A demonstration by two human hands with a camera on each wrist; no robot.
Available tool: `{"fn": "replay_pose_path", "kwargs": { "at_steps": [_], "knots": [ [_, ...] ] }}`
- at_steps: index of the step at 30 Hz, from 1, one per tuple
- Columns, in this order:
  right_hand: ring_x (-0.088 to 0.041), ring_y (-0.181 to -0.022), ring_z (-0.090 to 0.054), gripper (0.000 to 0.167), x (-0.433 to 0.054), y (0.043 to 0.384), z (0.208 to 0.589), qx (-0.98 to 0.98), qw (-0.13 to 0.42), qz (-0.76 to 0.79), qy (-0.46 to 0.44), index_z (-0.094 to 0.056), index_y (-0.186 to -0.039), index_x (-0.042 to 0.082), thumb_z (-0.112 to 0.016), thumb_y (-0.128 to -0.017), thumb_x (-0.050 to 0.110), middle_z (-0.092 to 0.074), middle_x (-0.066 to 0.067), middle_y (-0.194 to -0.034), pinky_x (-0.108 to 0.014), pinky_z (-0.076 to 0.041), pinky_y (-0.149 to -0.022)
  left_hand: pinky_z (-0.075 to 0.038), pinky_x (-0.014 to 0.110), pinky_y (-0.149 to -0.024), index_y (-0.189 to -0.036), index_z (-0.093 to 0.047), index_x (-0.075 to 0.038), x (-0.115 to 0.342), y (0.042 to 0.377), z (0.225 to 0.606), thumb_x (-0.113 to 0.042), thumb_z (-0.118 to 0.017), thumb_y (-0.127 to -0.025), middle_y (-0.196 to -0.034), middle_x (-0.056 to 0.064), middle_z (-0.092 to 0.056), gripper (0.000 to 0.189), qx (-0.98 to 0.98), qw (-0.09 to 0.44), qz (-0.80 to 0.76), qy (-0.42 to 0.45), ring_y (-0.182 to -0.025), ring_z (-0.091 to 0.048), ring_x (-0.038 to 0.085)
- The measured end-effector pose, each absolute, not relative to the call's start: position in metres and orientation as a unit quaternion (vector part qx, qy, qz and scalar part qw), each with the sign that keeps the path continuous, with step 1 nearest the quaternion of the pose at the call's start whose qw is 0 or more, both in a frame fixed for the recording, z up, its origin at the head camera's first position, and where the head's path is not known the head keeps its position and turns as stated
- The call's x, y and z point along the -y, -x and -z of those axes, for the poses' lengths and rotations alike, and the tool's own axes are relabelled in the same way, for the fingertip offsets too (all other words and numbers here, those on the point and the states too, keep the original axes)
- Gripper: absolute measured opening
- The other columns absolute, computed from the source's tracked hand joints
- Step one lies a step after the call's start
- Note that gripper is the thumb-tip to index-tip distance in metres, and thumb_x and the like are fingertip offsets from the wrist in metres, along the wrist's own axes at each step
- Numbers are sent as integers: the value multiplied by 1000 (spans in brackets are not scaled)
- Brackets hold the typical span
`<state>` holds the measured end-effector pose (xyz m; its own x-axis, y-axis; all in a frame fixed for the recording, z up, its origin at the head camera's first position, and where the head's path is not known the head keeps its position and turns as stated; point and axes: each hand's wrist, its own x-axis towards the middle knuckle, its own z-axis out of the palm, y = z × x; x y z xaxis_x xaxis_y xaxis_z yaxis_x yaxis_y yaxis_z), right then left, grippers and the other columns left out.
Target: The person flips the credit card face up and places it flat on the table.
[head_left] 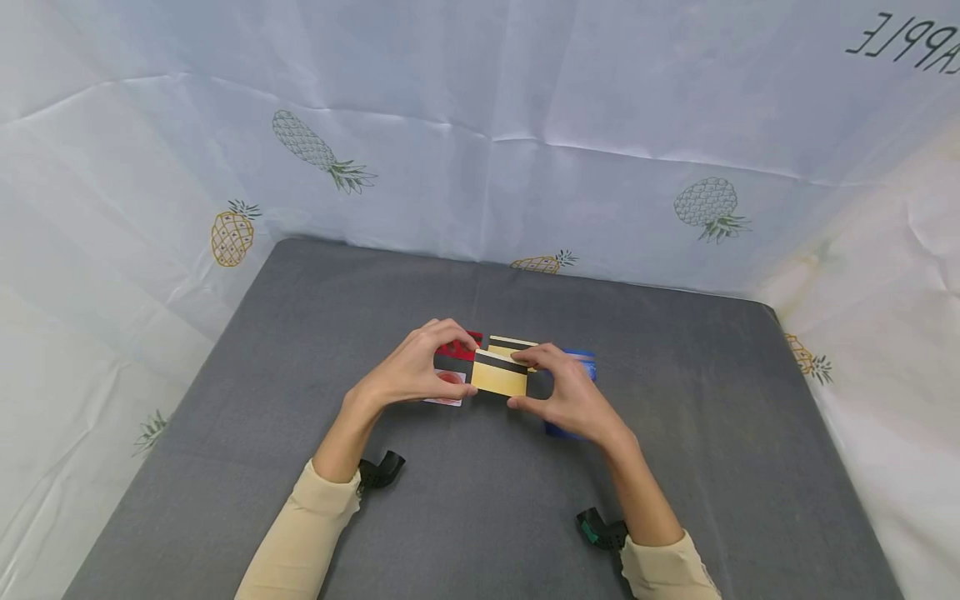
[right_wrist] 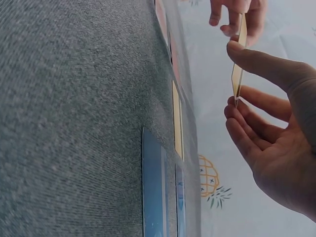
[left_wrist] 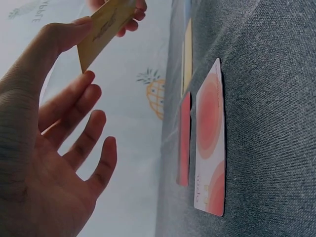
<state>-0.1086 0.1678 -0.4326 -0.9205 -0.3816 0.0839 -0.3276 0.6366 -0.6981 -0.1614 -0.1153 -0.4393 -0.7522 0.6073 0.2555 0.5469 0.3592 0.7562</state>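
Note:
A gold card [head_left: 499,377] with a black stripe is held up above the table, its striped face toward the head camera. My left hand [head_left: 408,367] pinches its left edge between thumb and fingertips. At the right edge, my right hand [head_left: 570,396] pinches it likewise. Beneath, a red card [head_left: 463,343] and a white card with red circles [left_wrist: 210,133] lie near the left hand. Another gold card [head_left: 510,342] lies behind the held one. Around the right hand lie a blue card [right_wrist: 155,185] and a second blue card [right_wrist: 180,200], each partly hidden in the head view.
A dark grey cloth covers the table [head_left: 337,292]. Pale curtains [head_left: 480,125] printed with pineapples hang behind it and at both sides. Black straps with mounts [head_left: 381,471] sit on both wrists, below beige sleeves.

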Motion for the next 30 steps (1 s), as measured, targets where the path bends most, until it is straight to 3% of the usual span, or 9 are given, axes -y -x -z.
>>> {"fn": "replay_pose_path", "kwargs": {
  "at_steps": [4,11,19,30],
  "knots": [
    [-34,-122,-70,61,-166,109,435,-904,33,373,206,-70,-139,5,-94,-85,19,-71,-12,-137,-56,-57,-108,-54,50,-94,-120,-74,-13,115,162,440,-21,-94,-80,-118,9,-74,46,-823,35,-445,-350,-104,-62,23],
    [-33,-121,-71,59,-165,109,436,-903,21,379,200,-71,-138,7,-94,-85,21,-72,-11,-134,-56,-58,-106,-58,57,-95,-125,-72,-11,114,162,442,-21,-94,-80,-123,12,-72,51,-813,43,-465,-349,-112,-65,33],
    [-32,-120,-72,59,-162,109,438,-901,12,383,203,-71,-137,8,-95,-86,23,-73,-9,-131,-56,-58,-105,-65,55,-86,-130,-71,-11,112,161,443,-18,-95,-81,-125,4,-69,55,-795,54,-495,-347,-109,-67,24],
    [-36,-123,-73,63,-162,107,440,-902,23,384,197,-69,-141,8,-95,-85,23,-72,-10,-136,-58,-57,-108,-66,57,-79,-129,-71,-9,112,161,442,-14,-95,-81,-126,9,-68,53,-779,57,-519,-347,-106,-69,40]
  ]
}}
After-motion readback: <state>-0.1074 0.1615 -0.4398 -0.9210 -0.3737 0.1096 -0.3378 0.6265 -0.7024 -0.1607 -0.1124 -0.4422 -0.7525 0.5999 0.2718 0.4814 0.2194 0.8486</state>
